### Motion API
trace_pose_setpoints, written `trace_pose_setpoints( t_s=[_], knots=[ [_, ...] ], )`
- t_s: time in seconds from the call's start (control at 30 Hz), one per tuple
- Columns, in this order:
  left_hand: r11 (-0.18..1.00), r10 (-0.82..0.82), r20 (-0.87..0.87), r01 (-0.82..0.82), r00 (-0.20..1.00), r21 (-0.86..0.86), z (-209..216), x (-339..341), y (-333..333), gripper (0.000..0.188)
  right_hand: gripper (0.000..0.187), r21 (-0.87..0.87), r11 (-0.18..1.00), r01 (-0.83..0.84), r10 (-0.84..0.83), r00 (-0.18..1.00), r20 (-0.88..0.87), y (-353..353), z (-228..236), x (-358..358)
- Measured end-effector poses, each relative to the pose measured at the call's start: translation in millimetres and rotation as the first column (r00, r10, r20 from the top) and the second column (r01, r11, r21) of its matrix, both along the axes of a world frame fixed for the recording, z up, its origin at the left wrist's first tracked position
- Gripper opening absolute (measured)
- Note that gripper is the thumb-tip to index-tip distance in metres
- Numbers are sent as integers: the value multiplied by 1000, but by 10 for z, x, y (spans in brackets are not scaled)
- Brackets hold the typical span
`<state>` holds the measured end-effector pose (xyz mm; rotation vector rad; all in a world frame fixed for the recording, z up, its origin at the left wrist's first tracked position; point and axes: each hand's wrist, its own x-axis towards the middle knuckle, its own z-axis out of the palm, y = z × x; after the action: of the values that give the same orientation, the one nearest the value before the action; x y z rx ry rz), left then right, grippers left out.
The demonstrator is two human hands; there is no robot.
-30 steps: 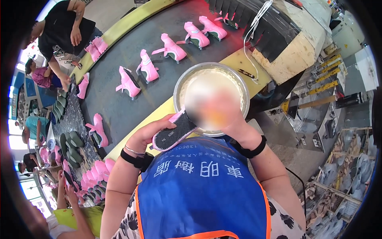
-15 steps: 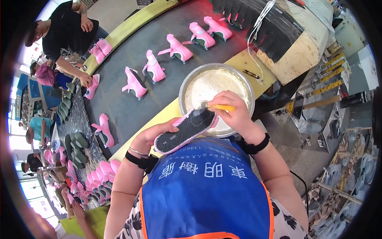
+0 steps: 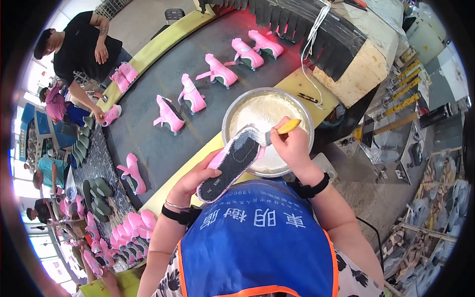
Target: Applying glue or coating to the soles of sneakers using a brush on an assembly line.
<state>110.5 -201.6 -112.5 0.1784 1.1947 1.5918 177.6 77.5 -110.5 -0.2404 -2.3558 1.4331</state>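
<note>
My left hand [image 3: 198, 173] grips a pink shoe upper [image 3: 230, 167] from its lower left side, thumb on the dark stitched bottom, which faces up. My right hand [image 3: 294, 148] pinches the yellow handle of a brush [image 3: 290, 126]. Its pale bristles rest against the right edge of the upper's far end, where a whitish wet patch shows. Beneath both hands stands a round metal basin [image 3: 226, 118] holding creamy white liquid [image 3: 269, 106].
A dark conveyor belt [image 3: 143, 131] curves past, carrying several pink shoe uppers [image 3: 192, 95]. A black-curtained opening [image 3: 297, 27] glows red behind. Across the belt, a person [image 3: 86, 52] touches a pink shoe [image 3: 113, 115]. Green soles [image 3: 99, 190] and more pink uppers [image 3: 133, 225] lie at left.
The brush has shifted from the far end of the upper's bottom to its right edge, its handle now pointing more upward. The upper has turned slightly more upright.
</note>
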Motion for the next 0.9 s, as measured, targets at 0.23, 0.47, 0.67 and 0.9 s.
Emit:
trace_pose_setpoints(
  t_s=[0.23,0.47,0.67,0.9],
  knots=[
    [1000,11,-250,-12,968,0,-15,-2,9,83,13,-69,995,65,-76,984,-159,-48,-15,-138],
    [970,210,-360,-240,909,-41,-95,123,29,83,16,-4,997,80,-80,997,-14,-200,24,68],
    [953,294,-349,-300,890,39,-128,149,65,81,17,-89,995,43,-47,998,-38,-237,201,-7],
    [937,339,-420,-344,842,68,-150,155,50,84,13,-122,992,-33,17,991,-130,-393,260,-60]
  ],
)
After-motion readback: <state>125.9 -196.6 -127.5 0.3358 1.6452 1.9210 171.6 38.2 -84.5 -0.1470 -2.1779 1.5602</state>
